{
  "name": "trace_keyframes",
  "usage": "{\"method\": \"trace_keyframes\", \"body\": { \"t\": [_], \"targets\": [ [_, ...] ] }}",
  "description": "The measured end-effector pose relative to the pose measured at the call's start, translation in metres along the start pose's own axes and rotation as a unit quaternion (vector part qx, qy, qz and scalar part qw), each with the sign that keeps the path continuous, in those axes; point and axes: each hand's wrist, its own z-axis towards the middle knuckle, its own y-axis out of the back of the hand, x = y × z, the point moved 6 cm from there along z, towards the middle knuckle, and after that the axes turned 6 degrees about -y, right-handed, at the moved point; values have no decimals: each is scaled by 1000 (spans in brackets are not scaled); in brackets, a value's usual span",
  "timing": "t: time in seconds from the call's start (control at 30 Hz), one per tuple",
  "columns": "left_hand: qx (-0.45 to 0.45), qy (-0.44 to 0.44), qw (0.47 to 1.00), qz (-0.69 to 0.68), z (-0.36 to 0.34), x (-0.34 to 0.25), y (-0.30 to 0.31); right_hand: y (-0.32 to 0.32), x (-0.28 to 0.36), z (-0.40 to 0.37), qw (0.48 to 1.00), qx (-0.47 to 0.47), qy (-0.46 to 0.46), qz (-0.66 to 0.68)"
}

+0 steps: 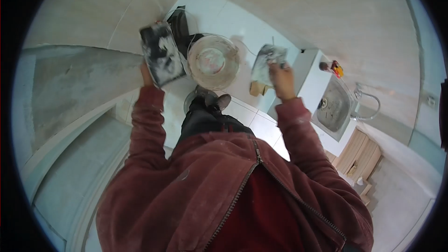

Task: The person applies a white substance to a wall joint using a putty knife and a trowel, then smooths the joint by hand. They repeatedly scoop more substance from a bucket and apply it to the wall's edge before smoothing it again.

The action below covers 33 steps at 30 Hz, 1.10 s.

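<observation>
My left hand [147, 75] is wrapped about the edge of a dark rectangular board [161, 52] smeared with white paste; most of its fingers are hidden behind the board. On the right, my right hand [282, 81] is closed on a trowel [269, 56] with a flat, whitish-coated blade; its handle is mostly covered by the hand. Between the two hands, and lower down, stands a round bucket [191, 64] with paste-stained walls and a pale, reddish-marked bottom. Both hands are apart from the bucket.
To the right, a metal sink [338, 119] with a curved faucet [373, 107] is set in a white counter. A red and yellow package [337, 69] lies by it. Dark objects [177, 25] stand behind the bucket. Tiled walls [107, 4] close in; a brownish box [259, 88] sits below the trowel.
</observation>
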Motion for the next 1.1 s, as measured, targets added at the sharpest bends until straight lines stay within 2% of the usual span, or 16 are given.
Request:
{"method": "trace_keyframes", "body": {
  "t": [0.07, 0.13, 0.17, 0.23, 0.27, 0.33, 0.37, 0.4, 0.43, 0.53, 0.7, 0.77, 0.8, 0.87, 1.0, 1.1],
  "targets": [
    [-12, 14, 999, 40, -6, 51, 58, -46, -60, 43, 999, -4, -21, -25],
    [-91, 107, 986, -90, -13, 107, 84, -93, -125, 99, 979, -21, 3, -200],
    [-101, 111, 986, -80, -11, 121, 92, -120, -146, 117, 979, -19, -1, -204],
    [-104, 139, 980, -99, -15, 144, 85, -158, -169, 137, 905, -56, 44, -419],
    [-98, 164, 973, -130, -19, 146, 74, -172, -174, 139, 905, -50, 38, -421],
    [-128, 149, 975, -104, -17, 146, 64, -191, -178, 146, 906, -60, -91, -410],
    [-135, 156, 970, -126, -16, 147, 62, -198, -184, 151, 881, -93, -102, -453],
    [-140, 163, 966, -147, -17, 151, 55, -197, -187, 157, 878, -88, -108, -458],
    [-113, 182, 958, -192, -18, 149, 46, -197, -189, 163, 875, -101, -101, -463],
    [-142, 187, 958, -166, -15, 150, 57, -212, -201, 168, 860, -122, -78, -490],
    [-66, 204, 943, -254, -16, 156, 61, -217, -209, 183, 848, -95, -37, -520],
    [-73, 211, 945, -239, -14, 163, 74, -220, -206, 188, 880, -59, 44, -470],
    [-80, 215, 947, -226, -13, 166, 79, -212, -214, 191, 879, -59, 39, -472],
    [-97, 211, 948, -220, -16, 165, 80, -188, -228, 193, 934, -109, 15, -341],
    [-96, 186, 955, -211, -15, 162, 79, -190, -221, 186, 926, -155, 48, -340],
    [-83, 189, 960, -190, -17, 168, 94, -211, -209, 181, 918, -135, -8, -372]
  ]
}}
